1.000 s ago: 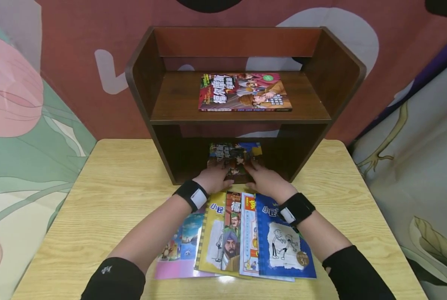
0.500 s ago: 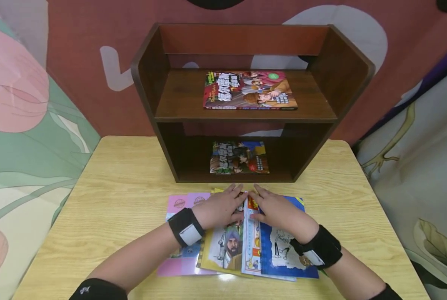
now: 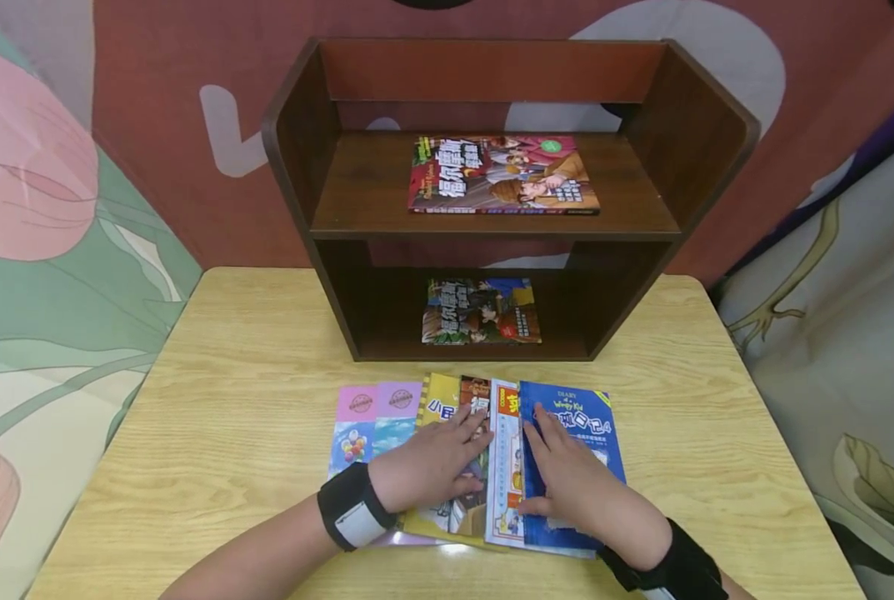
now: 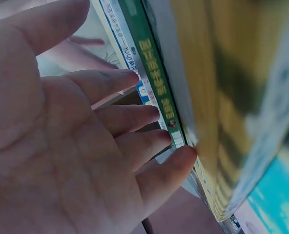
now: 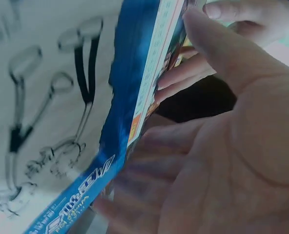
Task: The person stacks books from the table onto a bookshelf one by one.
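Note:
Several thin books lie fanned and overlapping on the table. My left hand (image 3: 432, 462) is over the yellow book (image 3: 441, 390) and the brown comic-covered book (image 3: 471, 510), fingers straight and slightly spread. My right hand (image 3: 577, 487) lies over the blue Wimpy Kid book (image 3: 585, 402), its fingers extended. Between the hands shows a white-and-blue book (image 3: 502, 467). Two pink-and-blue books (image 3: 353, 437) stick out at the left. In the left wrist view, fingertips are close to a green book spine (image 4: 152, 68); light contact cannot be told.
Behind the books stands a dark wooden two-tier bookshelf (image 3: 495, 235). A red-brown book (image 3: 502, 177) lies flat on its upper shelf, and a darker book (image 3: 480, 312) lies on the lower one. The light wood table (image 3: 252, 375) extends to both sides.
Both hands have drawn back from the book on the lower shelf, leaving it lying there, and have come down over the fanned books on the table.

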`<state>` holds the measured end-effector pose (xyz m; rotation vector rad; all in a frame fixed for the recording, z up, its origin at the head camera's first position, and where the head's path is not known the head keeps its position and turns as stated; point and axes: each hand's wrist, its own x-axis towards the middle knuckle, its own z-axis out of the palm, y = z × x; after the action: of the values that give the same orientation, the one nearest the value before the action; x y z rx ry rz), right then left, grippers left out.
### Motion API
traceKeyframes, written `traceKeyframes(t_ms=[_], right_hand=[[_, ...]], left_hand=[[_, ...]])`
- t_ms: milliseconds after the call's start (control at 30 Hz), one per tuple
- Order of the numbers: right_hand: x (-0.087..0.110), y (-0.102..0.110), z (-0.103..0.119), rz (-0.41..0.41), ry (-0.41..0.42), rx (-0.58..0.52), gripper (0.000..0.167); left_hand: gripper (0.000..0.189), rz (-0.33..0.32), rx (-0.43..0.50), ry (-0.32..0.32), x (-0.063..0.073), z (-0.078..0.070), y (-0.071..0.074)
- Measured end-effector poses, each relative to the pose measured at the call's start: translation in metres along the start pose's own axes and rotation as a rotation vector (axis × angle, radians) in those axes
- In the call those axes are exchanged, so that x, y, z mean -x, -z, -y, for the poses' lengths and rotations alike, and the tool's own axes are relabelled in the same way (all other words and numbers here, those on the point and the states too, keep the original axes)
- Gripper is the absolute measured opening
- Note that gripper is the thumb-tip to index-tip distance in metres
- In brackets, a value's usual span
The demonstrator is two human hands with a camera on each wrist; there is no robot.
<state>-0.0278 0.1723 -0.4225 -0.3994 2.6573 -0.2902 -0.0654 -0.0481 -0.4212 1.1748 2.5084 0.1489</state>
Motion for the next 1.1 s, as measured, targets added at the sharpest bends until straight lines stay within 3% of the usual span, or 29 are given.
traceKeyframes(t_ms=[233,500,700,1100], right_hand=[[0.012,-0.012,0.004,0.020,-0.077,0.026,0.132],[0.018,-0.024,0.006,0.037,-0.087,0.108,0.148],[0.016,-0.031,0.009,0.039,-0.096,0.124,0.144],[0.019,-0.024,0.008,-0.026,-0.037,0.005,0.139]], left_hand=[[0.070,-0.020,0.000,0.006,0.002,-0.001,-0.001],[0.071,0.010,-0.017,0.016,0.001,-0.004,0.001],[0.070,0.026,-0.022,0.028,0.001,-0.005,0.002],[0.070,0.039,0.002,0.030,0.001,-0.005,0.002]])
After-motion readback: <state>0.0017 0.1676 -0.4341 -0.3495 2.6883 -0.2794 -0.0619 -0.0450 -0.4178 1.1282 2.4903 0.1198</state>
